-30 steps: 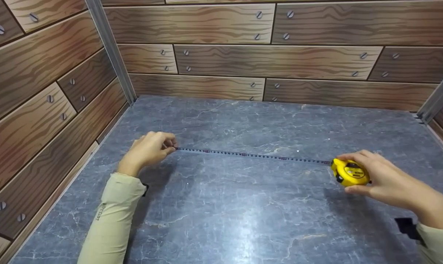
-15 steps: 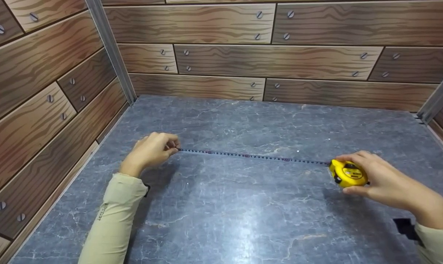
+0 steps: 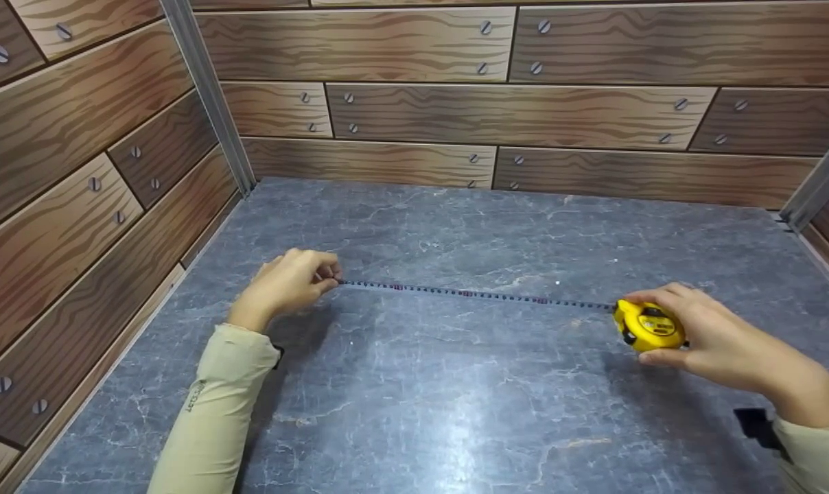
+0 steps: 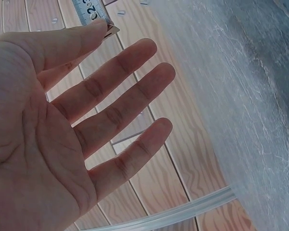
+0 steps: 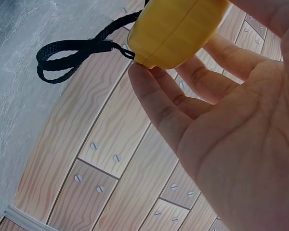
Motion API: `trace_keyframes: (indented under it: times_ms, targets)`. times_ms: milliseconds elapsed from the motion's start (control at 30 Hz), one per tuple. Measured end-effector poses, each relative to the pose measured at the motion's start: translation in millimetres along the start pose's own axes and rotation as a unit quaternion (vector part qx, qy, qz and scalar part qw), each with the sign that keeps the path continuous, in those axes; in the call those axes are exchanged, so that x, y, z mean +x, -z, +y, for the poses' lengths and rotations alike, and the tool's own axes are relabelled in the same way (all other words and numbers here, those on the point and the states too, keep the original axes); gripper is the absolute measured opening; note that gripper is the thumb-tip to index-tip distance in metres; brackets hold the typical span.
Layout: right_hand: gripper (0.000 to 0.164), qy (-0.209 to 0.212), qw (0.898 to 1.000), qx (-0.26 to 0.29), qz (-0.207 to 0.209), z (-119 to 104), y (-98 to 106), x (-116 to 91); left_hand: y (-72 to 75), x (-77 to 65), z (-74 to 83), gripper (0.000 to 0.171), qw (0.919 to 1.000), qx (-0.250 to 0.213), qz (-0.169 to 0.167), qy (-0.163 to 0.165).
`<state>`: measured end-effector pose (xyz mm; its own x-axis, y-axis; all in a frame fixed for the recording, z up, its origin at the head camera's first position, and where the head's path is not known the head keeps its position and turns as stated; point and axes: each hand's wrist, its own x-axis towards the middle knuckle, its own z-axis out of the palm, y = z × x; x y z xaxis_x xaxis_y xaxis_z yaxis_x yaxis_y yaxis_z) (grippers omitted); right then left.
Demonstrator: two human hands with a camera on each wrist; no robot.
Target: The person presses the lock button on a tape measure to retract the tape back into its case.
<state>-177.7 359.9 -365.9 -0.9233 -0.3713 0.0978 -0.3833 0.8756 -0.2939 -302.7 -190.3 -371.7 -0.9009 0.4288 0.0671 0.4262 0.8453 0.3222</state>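
My right hand (image 3: 730,343) grips the yellow case of a tape measure (image 3: 651,327) between thumb and fingers, above the tabletop. In the right wrist view, a black wrist strap (image 5: 67,53) hangs from the yellow case (image 5: 176,33). The numbered blade (image 3: 469,293) stretches nearly straight from the case to my left hand (image 3: 284,285). There the thumb and index finger pinch its end. The left wrist view shows the metal end hook (image 4: 113,32) at the thumb tip, while the other fingers (image 4: 120,115) are spread and touch nothing.
A grey marble-patterned tabletop (image 3: 414,398) lies under both hands. Wood-plank-patterned walls stand at the back (image 3: 414,51) and on the left (image 3: 64,206). Metal corner posts rise at the back left (image 3: 212,103) and back right (image 3: 823,182).
My left hand, with the blade's end, has moved slightly right and nearer. The right hand and case have shifted slightly left, so the stretch of blade between them is a little shorter.
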Motion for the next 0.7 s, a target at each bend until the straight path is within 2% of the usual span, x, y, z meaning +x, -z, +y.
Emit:
trace_keyframes:
  times_ms: [333,700]
  targets:
    - [0.076,-0.001,1.000,0.006,-0.002,-2.3,-0.1,0.8,-1.0,0.9,3.2,0.007,0.9999,-0.006,-0.008,0.001]
    - [0.075,0.005,1.000,0.015,-0.006,-3.1,0.4,0.8,-3.9,1.7,6.3,0.005,0.9996,-0.022,-0.009,-0.018]
